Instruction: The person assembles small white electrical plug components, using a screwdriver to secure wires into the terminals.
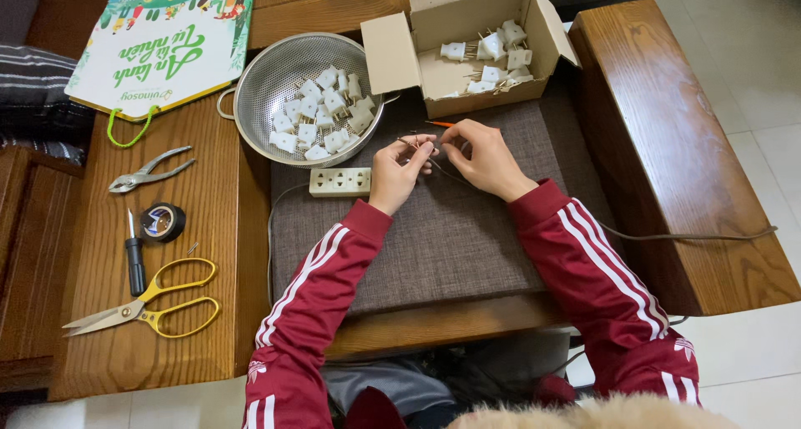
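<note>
Left hand (399, 172): held over the grey mat (467, 229), fingertips pinched tight on the bare strands at the end of a thin cable (667, 236).
Right hand (484, 155): set just right of the left hand, fingertips nearly meeting it; thumb & forefinger closed on the same wire end. Hands drawn together, not apart.
Cable: end held between both hands near mat centre-far; rest is run under the right forearm, then out to the right across the wooden armrest (667, 145) and off its edge.
Power strip (340, 181): white, laid flat on mat's left edge, just left of the left hand, not touched.
Colander (265, 87): metal mesh bowl, far-left of the hands, part on mat, part on table; filled w/ white plugs (321, 112).
Cardboard box (467, 41): open, flaps up, at far edge of mat; more white plugs w/ prongs seen inside.
Orange item (440, 123): thin, only a tip seen btwn box and right hand; kind can't be told.
Wooden table (167, 329): to the left. Pliers (148, 171) laid far; black tape roll (163, 222) and screwdriver (134, 258) mid; yellow-handled scissors (150, 308) nearest.
Paper bag (163, 41): white-green, laid flat at far-left corner.
Sleeves: dark red w/ white stripes.
</note>
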